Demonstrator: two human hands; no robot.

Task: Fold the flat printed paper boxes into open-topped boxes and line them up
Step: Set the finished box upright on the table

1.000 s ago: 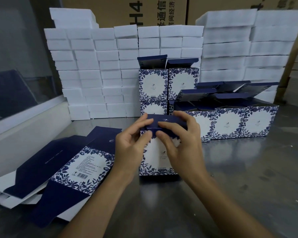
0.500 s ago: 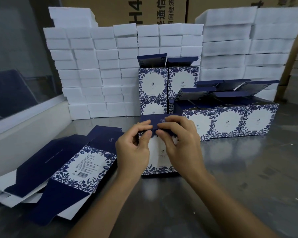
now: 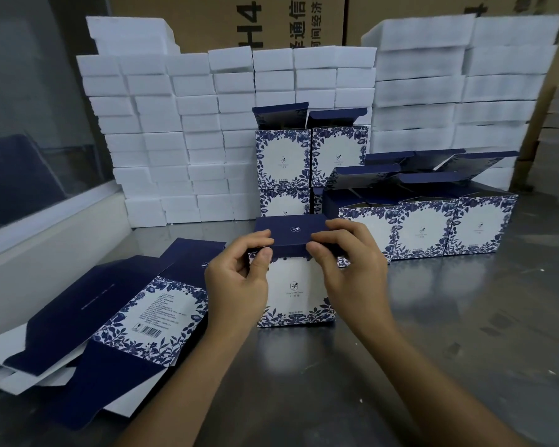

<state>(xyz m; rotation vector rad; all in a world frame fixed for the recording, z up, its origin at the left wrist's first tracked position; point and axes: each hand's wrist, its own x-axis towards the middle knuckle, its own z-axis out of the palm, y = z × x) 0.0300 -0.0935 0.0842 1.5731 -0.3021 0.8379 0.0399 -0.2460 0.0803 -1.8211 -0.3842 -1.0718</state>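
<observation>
A blue-and-white floral box point(image 3: 292, 295) stands upright on the steel table in front of me. Its dark blue lid flap point(image 3: 291, 235) lies folded over the top. My left hand point(image 3: 239, 279) pinches the flap's left front edge between thumb and fingers. My right hand point(image 3: 349, 269) pinches the right front edge the same way. A pile of flat printed boxes point(image 3: 120, 321) lies to the left. Folded boxes with raised lids stand in a row point(image 3: 433, 227) at the right, and a stacked pair point(image 3: 310, 156) rises behind the box I hold.
White foam blocks point(image 3: 175, 140) are stacked in a wall at the back, with taller stacks point(image 3: 459, 91) on the right. Brown cartons point(image 3: 271, 21) stand behind them. A white ledge with a glass pane point(image 3: 29, 221) borders the left. Bare steel table point(image 3: 465, 333) lies at the right front.
The lid flap has come further down over the box top, and both hands have shifted slightly along its front edge. The box stays in the same spot.
</observation>
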